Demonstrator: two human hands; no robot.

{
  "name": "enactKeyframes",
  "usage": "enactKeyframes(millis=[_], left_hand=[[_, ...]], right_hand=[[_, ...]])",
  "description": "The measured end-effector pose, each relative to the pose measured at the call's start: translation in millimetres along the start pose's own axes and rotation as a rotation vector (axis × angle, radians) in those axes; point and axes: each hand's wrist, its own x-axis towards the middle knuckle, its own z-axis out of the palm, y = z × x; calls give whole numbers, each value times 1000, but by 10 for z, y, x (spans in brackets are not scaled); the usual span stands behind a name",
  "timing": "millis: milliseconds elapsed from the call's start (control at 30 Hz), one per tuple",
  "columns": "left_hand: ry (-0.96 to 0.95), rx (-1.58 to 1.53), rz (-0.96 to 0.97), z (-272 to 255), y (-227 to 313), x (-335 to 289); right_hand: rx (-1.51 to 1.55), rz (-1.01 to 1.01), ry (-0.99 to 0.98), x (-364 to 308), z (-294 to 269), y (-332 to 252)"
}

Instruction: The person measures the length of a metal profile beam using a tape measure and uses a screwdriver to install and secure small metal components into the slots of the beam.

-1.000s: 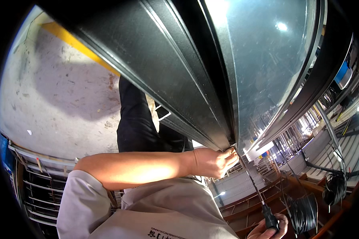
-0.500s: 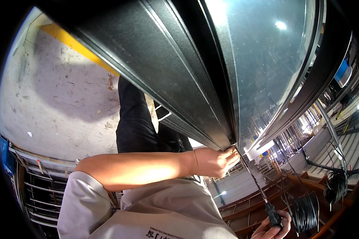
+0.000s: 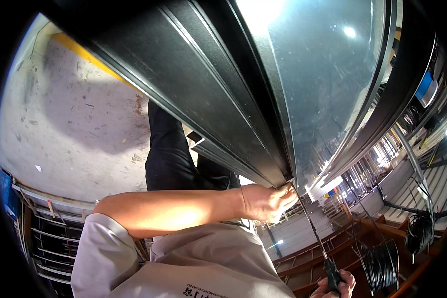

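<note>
Dressed in a pale grey shirt (image 3: 208, 258) with small dark printing (image 3: 203, 292) across the front and a wide short sleeve (image 3: 107, 248) hemmed near the elbow. Clad below in black trousers (image 3: 166, 149), creased around the knee.

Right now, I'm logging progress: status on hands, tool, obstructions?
Left hand at black frame's end. Right hand gripping screwdriver. Shaft reaches left fingers; they crowd it, tip unclear.

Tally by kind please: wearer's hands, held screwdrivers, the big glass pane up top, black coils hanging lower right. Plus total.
Hands: 2 (left hand, right hand)
Long-shafted screwdriver: 1, in the right hand
Black-framed glass pane: 1
Black coils: 2
Total: 6
</note>
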Motion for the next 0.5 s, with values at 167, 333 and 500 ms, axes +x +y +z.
enactKeyframes(millis=[167,333,500], left_hand=[[11,-8,17,18,19,6],[17,-30,32,12,-26,0],[-3,-20,21,50,33,-7]], right_hand=[[-202,-207,153,101,87,119],[-314,-111,33,338,286,-258],[12,41,-323,255,-217,-104]])
